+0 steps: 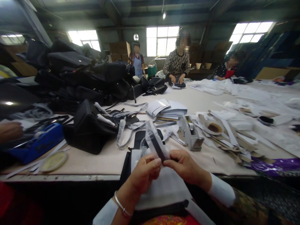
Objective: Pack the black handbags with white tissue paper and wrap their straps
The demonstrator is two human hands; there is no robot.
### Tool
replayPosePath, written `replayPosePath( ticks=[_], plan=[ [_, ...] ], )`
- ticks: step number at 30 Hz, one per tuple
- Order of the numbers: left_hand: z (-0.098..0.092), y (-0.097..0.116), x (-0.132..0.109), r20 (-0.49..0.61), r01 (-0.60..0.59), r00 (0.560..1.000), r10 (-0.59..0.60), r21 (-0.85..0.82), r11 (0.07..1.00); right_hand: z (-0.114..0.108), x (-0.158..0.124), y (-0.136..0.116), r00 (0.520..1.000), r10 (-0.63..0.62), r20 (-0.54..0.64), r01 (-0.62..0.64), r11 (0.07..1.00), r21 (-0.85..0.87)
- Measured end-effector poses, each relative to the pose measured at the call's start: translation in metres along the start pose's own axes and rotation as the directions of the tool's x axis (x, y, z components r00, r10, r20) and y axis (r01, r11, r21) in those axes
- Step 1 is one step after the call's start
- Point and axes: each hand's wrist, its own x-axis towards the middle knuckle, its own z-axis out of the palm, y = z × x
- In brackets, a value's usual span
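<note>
Blue plastic tape dispenser (38, 142) sits at your frame's left, a black bag (90, 128) just right of it. At lower centre, your left hand (146, 172) and right hand (185, 165) both pinch the plastic-wrapped strip (155, 143) near its lower end; a grey dispenser (194, 137) stands right of centre.

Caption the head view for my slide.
Left hand and right hand hold a flat black strip in clear plastic at a beige worktable.

Left hand (145, 172) and right hand (186, 165) pinching plastic-wrapped dark strip (156, 146), grey tape dispenser (194, 139) beyond, heaped black bags (93, 72)
</note>
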Motion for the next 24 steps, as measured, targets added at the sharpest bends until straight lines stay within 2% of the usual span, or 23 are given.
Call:
replayPosePath(
  ticks=[2, 4, 7, 8, 9, 11, 13, 14, 15, 17, 18, 20, 22, 24],
  plan=[
    [-0.001, 0.000, 0.003, 0.001, 0.107, 0.994, -0.110, -0.222, 0.969, 0.002, -0.002, 0.007, 0.981, -0.189, 0.029, 0.189, 0.937, -0.293],
    [0.000, -0.003, 0.006, -0.049, 0.123, 0.989, -0.143, -0.287, 0.950, 0.006, -0.004, 0.013, 0.947, -0.302, 0.107, 0.313, 0.796, -0.518],
    [0.004, -0.009, 0.009, -0.120, 0.134, 0.977, -0.175, -0.293, 0.947, 0.010, -0.006, 0.016, 0.927, -0.300, 0.225, 0.367, 0.597, -0.713],
    [0.005, -0.009, 0.009, -0.136, 0.139, 0.974, -0.181, -0.271, 0.953, 0.010, -0.006, 0.015, 0.930, -0.274, 0.244, 0.362, 0.578, -0.732],
    [0.005, -0.009, 0.008, -0.157, 0.134, 0.973, -0.172, -0.228, 0.965, 0.008, -0.005, 0.012, 0.938, -0.242, 0.248, 0.346, 0.601, -0.721],
    [0.006, -0.006, 0.005, -0.216, 0.069, 0.973, -0.077, -0.045, 0.997, 0.001, -0.003, 0.006, 0.962, -0.145, 0.232, 0.257, 0.768, -0.586],
    [0.007, -0.002, 0.001, -0.225, -0.076, 0.965, 0.133, 0.243, 0.967, -0.008, 0.002, 0.001, 0.977, 0.012, 0.212, 0.041, 0.968, -0.246],
    [0.007, -0.001, -0.001, -0.181, -0.165, 0.951, 0.250, 0.386, 0.908, -0.012, 0.004, -0.001, 0.971, 0.096, 0.219, -0.093, 0.995, -0.025],
    [0.008, 0.000, -0.003, -0.116, -0.249, 0.930, 0.348, 0.498, 0.831, -0.014, 0.006, -0.002, 0.957, 0.168, 0.238, -0.213, 0.961, 0.177],
    [0.010, -0.002, -0.005, 0.004, -0.375, 0.881, 0.472, 0.613, 0.695, -0.015, 0.009, -0.003, 0.927, 0.263, 0.268, -0.362, 0.815, 0.451],
    [0.011, -0.004, -0.006, 0.042, -0.412, 0.862, 0.505, 0.637, 0.652, -0.013, 0.009, -0.003, 0.916, 0.295, 0.271, -0.398, 0.756, 0.520],
    [0.010, -0.009, -0.007, 0.075, -0.442, 0.841, 0.535, 0.666, 0.601, -0.008, 0.009, -0.005, 0.910, 0.335, 0.244, -0.415, 0.714, 0.564],
    [0.009, -0.013, -0.008, 0.091, -0.444, 0.839, 0.537, 0.685, 0.578, -0.003, 0.008, -0.008, 0.929, 0.317, 0.189, -0.368, 0.769, 0.523],
    [0.005, -0.011, -0.009, 0.071, -0.402, 0.876, 0.477, 0.653, 0.642, -0.001, 0.005, -0.011, 0.964, 0.226, 0.139, -0.263, 0.879, 0.397]
  ],
)
